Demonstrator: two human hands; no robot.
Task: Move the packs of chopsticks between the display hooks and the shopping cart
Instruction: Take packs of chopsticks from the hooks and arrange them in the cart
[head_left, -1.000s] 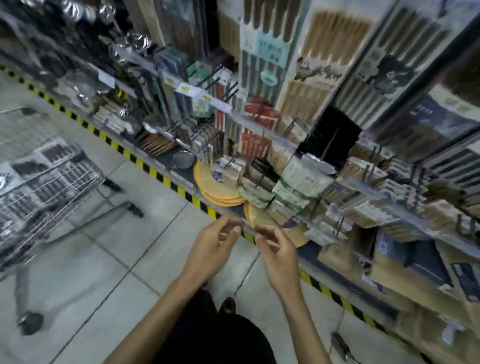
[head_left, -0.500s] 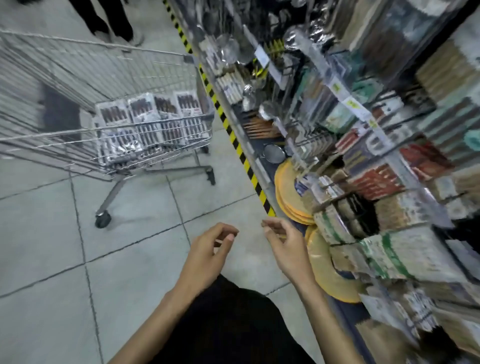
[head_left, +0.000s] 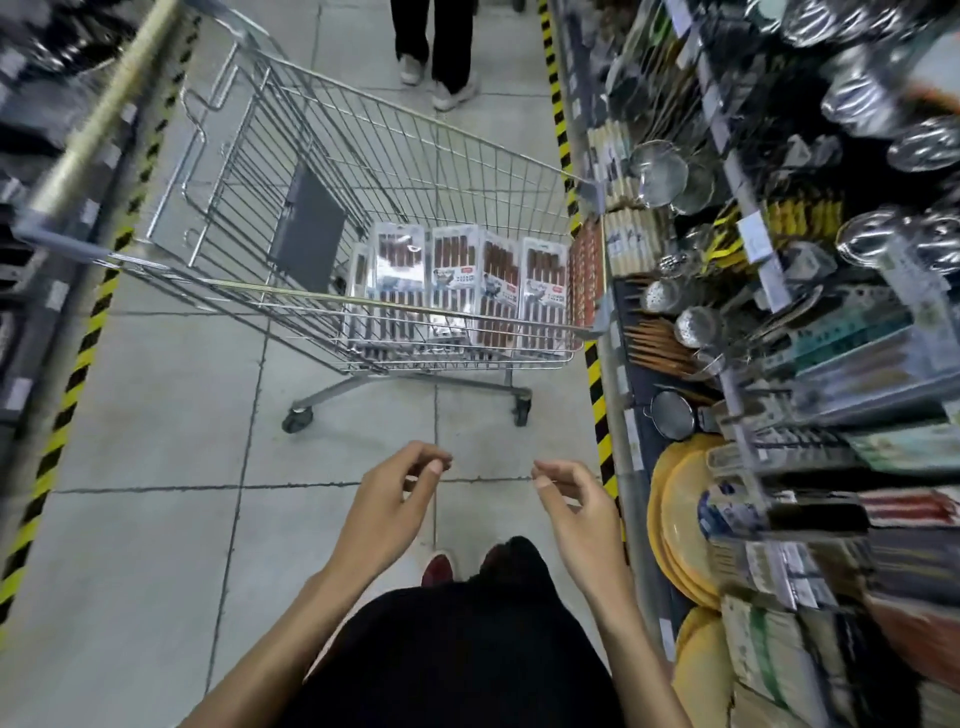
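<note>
Head view: both hands empty, short of the cart.
Fingers (head_left: 415, 460) of the left hand (head_left: 395, 501) and right hand (head_left: 576, 517) are loosely curled and pinch nothing. Packs of chopsticks (head_left: 452, 280) stand on end in a row at the near end of the shopping cart (head_left: 363, 156), with the sticks running top to bottom. Label print is illegible. The display rack (head_left: 737, 395) at right is blurred and its tags are unreadable.

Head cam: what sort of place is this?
Most likely a kitchenware aisle in a shop: a wire shopping cart holding packs of chopsticks, hanging mesh strainers beside it, and yellow-black floor tape along the display.
</note>
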